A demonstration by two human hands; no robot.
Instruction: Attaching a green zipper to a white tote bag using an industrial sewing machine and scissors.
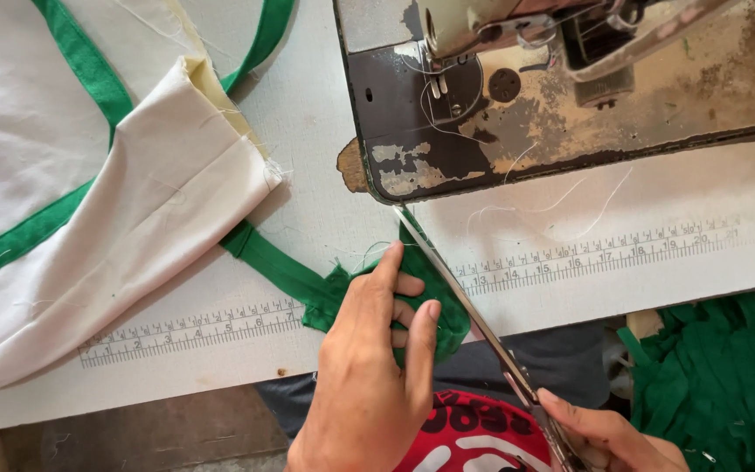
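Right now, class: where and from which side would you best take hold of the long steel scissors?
Take the long steel scissors by the handle end at the table's near edge, where the right hand has its grip; the blades point diagonally away towards the sewing machine.

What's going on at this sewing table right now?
A person is working at a sewing machine table. The left hand grips a bunched green fabric strip that trails from a white cloth with green trim. The right hand holds long scissors, blades lying along the bunched fabric, tips near the machine bed. A pile of green strips sits at lower right.
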